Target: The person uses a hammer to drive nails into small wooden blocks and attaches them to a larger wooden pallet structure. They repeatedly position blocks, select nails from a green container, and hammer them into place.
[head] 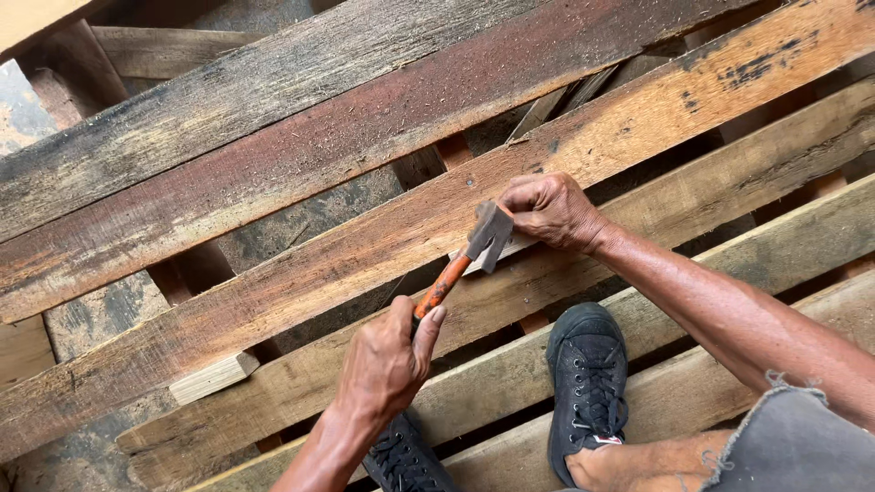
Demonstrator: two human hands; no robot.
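My left hand (pixel 387 364) grips the orange handle of a hammer (pixel 447 282). Its grey steel head (pixel 490 235) rests against the edge of a long weathered plank (pixel 301 264). My right hand (pixel 551 211) lies on that plank just right of the hammer head, with its fingers curled down at the plank's edge. A thin pale wood strip (pixel 515 246) shows under the hammer head and the fingers. Whether the fingers pinch the strip or something smaller is hidden.
Several worn planks (pixel 273 146) lie diagonally as a pallet with dark gaps between them. My black lace-up shoes (pixel 588 383) (pixel 406 460) stand on the lower boards. A short pale wood block (pixel 214 376) sticks out at lower left. Grey frayed shorts (pixel 802 442) are at bottom right.
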